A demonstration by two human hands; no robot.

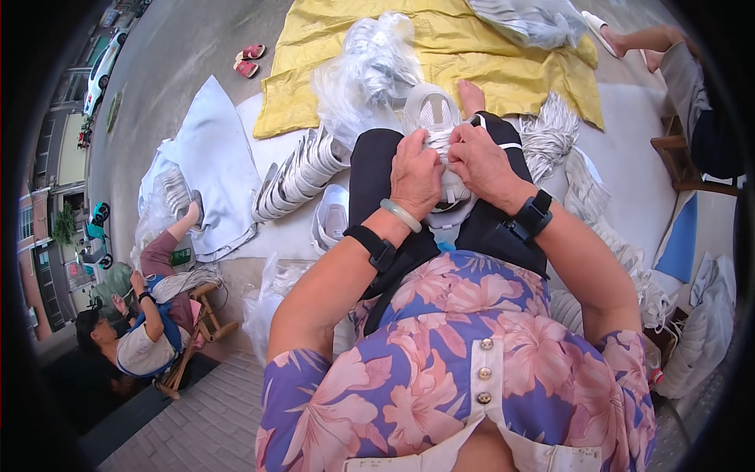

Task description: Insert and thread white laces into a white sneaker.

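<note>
A white-grey shoe rests between my black-trousered knees, its mesh-topped end pointing away from me. White laces cross the middle of it. From the left, my left hand is closed, thumb and fingers pinching at the lacing. Opposite it, my right hand bends down with its fingers pressed together on the same laces. The two hands almost meet over the shoe and hide part of the lacing. Exactly which strand each hand grips is too small to tell.
A row of white shoe pieces and a single shoe lie left of my knees. Bundled white laces lie to the right. Clear plastic bags sit on a yellow sheet ahead. Another person sits at left; another's legs show upper right.
</note>
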